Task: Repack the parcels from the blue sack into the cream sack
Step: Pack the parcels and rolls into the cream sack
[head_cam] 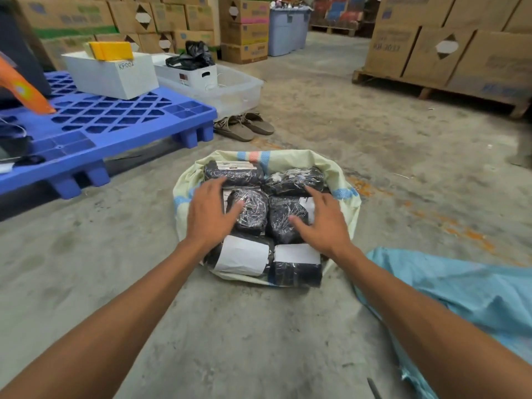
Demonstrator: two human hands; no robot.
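The cream sack (344, 180) sits open on the concrete floor (316, 110), its rim rolled down so the load is easy to reach. 6 black parcels (254, 210) lie inside in 2 columns, packed tight to use the space. The left hand (210, 214) and right hand (325, 223) lie spread wide over the middle parcels, holding nothing, probably pressing them level. The blue sack (460, 289) lies limp at the right, apparently emptied.

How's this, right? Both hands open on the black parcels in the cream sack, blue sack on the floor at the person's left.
Wrong side: head view shows the blue sack on the floor at the person's right. Left hand and right hand do rest open on the black parcels in the cream sack.
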